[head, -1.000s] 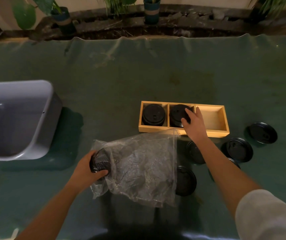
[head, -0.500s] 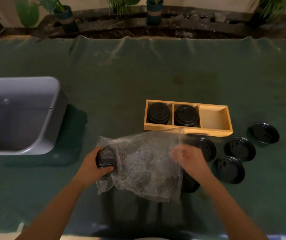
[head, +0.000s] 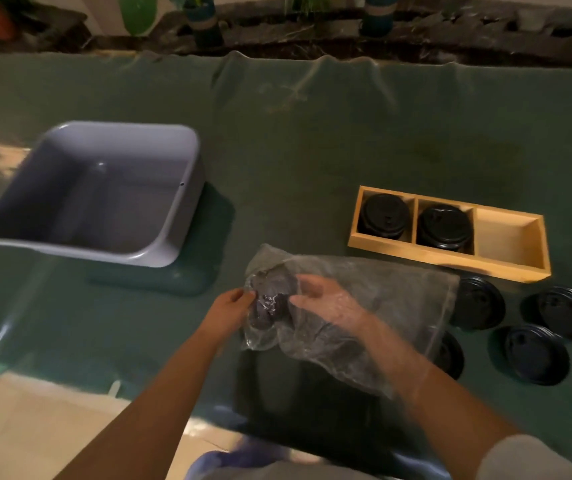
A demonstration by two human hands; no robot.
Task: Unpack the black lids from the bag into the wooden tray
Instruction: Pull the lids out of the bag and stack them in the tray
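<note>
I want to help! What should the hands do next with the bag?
Probably pull the dark lids out. The right hand is inside the clear bag, the left hand pinches it outside, and the wooden tray has one empty compartment.

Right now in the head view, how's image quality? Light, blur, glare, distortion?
Head view: dim, warm light; the black lids in the wooden tray show little detail. The left hand and the lower-left edge are motion-blurred. Wrinkle glare on the clear bag partly veils the right hand inside it. Wide-angle bowing bends the far table edge.
</note>
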